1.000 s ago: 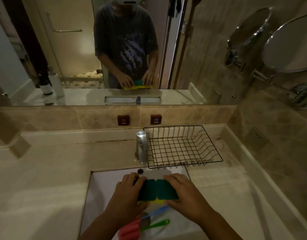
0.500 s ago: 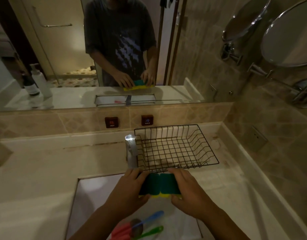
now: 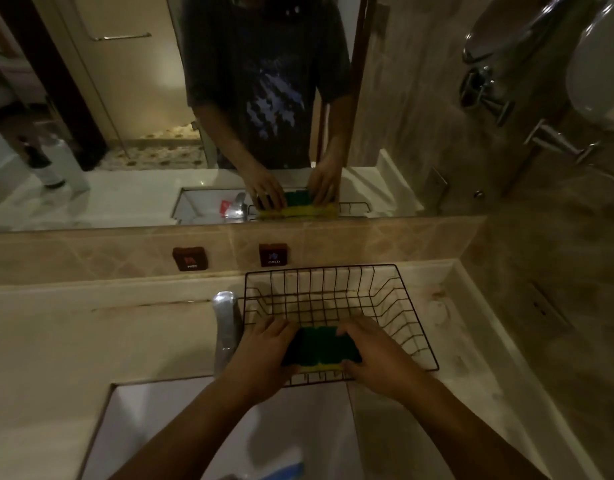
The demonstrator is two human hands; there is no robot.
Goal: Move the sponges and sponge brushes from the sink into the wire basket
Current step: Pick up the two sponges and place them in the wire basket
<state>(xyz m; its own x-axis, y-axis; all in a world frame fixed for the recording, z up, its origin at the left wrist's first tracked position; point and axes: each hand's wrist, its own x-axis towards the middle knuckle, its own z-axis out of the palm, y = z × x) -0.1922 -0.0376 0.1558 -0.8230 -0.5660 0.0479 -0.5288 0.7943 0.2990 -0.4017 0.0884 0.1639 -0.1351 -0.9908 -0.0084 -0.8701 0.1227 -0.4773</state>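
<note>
Sponges [image 3: 321, 348] moved from sink [image 3: 153, 427] — over wire basket [image 3: 395, 306].

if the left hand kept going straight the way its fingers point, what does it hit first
Probably the basket's wire floor, then its far wall; the left hand points forward over the near rim, holding the sponges. Depth is unclear.

blue handle [image 3: 285, 471], perhaps a sponge brush, cut off below

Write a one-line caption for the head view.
Both hands, left and right, hold green-and-yellow sponges over the near side of the wire basket beside the faucet.
</note>
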